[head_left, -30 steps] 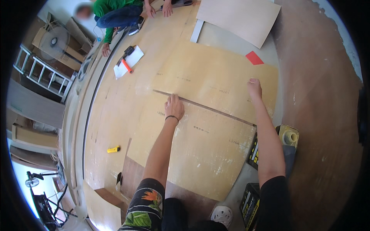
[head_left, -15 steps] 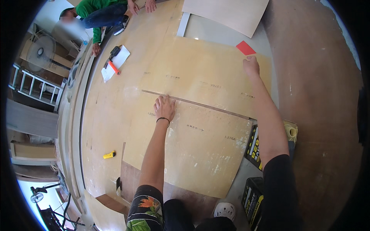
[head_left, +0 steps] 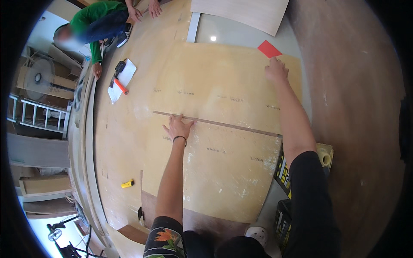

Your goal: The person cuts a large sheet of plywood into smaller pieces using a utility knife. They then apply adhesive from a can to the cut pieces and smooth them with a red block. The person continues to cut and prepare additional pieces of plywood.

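Note:
My right hand (head_left: 277,70) reaches out over the far part of a yellowish wood sheet (head_left: 241,79), its fingers closed on the near edge of a flat red spreader (head_left: 269,49). My left hand (head_left: 177,128) lies on the nearer yellowish sheet (head_left: 232,176) with its fingers spread. Its fingertips touch a narrow dark gap (head_left: 223,126) between the two sheets. Both sheets look coated and slightly shiny, with pale specks on the nearer one.
At the upper left crouches a person in a green top (head_left: 92,19), hands near the board. A red-handled tool (head_left: 120,86) lies on white paper (head_left: 125,74). There is a yellow cutter (head_left: 127,183) at left. Glue tins (head_left: 284,223) stand by my right side.
My left hand's fingers have spread wider and it still touches the gap. The red spreader is still in my right hand, whose fingers have shifted. The whole view has tilted slightly.

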Motion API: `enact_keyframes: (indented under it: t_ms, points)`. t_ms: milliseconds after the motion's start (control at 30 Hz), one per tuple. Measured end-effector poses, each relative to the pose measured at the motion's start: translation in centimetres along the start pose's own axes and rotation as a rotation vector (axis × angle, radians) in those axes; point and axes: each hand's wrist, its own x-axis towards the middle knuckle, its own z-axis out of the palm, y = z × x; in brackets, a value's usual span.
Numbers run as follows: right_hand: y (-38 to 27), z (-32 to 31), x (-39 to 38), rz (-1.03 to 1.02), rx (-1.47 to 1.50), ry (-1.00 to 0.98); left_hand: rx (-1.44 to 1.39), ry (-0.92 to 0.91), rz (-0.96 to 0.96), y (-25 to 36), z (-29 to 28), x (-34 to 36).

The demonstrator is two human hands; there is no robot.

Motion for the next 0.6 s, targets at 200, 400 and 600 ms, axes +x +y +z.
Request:
enact_keyframes:
  t_ms: [200, 400, 600]
  points:
    - [1.2, 1.1, 5.1, 0.033, 0.028, 0.038, -0.087, 0.15, 0.063, -1.4, 3.1, 0.4]
    - [2.1, 2.3, 9.9, 0.027, 0.099, 0.076, -0.154, 0.302, 0.233, -2.8, 5.6, 0.0]
    - [3.1, 2.9, 13.6, 0.076, 0.138, 0.011, -0.044, 0.453, 0.357, -3.2, 7.1, 0.0]
